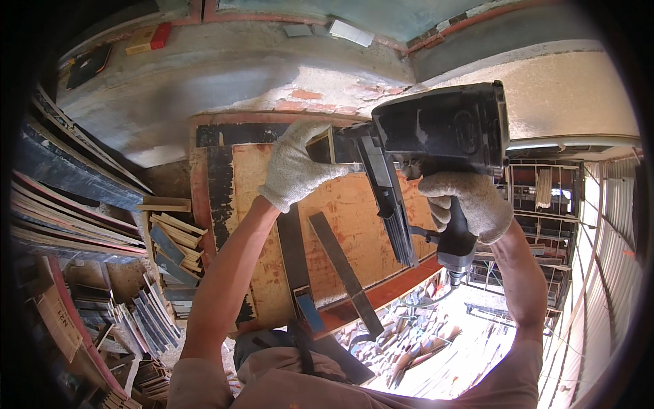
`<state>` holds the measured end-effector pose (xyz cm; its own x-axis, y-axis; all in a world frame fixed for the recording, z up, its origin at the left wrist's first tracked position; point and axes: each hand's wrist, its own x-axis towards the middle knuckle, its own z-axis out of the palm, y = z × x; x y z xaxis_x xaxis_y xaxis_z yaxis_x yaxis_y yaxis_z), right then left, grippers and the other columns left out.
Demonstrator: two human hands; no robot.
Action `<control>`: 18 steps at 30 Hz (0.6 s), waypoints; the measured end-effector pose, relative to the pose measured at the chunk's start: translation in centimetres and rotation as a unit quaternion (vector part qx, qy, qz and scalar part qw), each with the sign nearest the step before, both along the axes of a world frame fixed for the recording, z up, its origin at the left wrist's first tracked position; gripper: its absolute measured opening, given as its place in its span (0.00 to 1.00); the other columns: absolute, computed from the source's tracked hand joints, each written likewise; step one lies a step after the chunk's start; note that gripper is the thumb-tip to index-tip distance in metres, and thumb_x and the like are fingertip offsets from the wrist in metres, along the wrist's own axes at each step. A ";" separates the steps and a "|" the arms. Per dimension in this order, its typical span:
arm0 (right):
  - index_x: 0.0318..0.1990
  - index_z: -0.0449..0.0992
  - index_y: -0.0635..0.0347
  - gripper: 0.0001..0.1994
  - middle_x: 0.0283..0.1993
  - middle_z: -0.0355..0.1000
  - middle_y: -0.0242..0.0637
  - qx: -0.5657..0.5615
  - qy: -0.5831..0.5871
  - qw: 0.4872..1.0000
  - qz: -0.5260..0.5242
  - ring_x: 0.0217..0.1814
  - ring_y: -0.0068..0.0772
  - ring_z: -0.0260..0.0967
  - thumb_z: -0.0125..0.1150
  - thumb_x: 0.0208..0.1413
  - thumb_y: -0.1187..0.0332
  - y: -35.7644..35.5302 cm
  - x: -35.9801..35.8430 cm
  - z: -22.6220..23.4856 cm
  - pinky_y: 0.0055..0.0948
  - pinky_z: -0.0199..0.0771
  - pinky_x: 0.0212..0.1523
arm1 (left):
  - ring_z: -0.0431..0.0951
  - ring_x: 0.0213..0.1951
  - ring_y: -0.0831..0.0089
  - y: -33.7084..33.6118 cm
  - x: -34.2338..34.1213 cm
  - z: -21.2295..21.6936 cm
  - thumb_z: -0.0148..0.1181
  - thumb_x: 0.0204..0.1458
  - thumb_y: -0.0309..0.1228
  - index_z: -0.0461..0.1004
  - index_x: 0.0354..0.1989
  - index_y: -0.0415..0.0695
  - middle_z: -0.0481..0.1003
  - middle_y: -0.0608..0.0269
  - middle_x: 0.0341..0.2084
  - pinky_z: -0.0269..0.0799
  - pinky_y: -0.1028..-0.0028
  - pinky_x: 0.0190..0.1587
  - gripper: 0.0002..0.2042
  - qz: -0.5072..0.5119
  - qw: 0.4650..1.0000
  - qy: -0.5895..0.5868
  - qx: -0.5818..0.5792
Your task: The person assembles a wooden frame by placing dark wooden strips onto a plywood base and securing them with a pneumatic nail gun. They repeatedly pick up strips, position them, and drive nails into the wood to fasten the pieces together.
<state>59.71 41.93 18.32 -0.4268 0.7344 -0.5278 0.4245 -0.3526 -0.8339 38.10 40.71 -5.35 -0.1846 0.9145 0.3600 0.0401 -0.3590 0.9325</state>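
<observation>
The right hand (470, 204), in a knitted work glove, was clenched around the grip of a black pneumatic nail gun (443, 133). The tool's body sat above the fingers; its long magazine ran down and to the left of them, and its nose met a small wooden block (321, 144).

The left hand (294, 167), also gloved, grasped that block, the fingers curled over its upper edge and pressing it against an orange-brown plywood panel (347, 211).

Below the left fingers, two dark flat strips (340, 269) lay on the panel, diverging toward its lower edge. A small blue rectangular piece (310, 310) lay at the foot of the left strip.

Far to the left of the left fingers, stacked wood offcuts (174, 238) filled a rack. Above all fingers, on a ledge, lay a red rectangular box (161, 35) beside a yellow one (139, 41), their labels illegible.
</observation>
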 end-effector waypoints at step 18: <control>0.40 0.78 0.63 0.09 0.21 0.64 0.28 -0.028 -0.070 0.995 -0.072 0.17 0.26 0.67 0.67 0.55 0.69 0.5 0.1 1.9 0.27 0.74 0.20 | 0.79 0.53 0.63 1.5 -0.1 1.6 0.87 0.30 0.42 0.75 0.54 0.45 0.78 0.57 0.50 0.72 0.63 0.57 0.39 -0.102 0.990 0.039 -0.088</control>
<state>59.84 42.48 20.27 -0.2397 0.7502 -0.6163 0.4765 -0.4622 -0.7479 37.97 42.18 -3.73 0.0326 0.9799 0.1969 0.0577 -0.1985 0.9784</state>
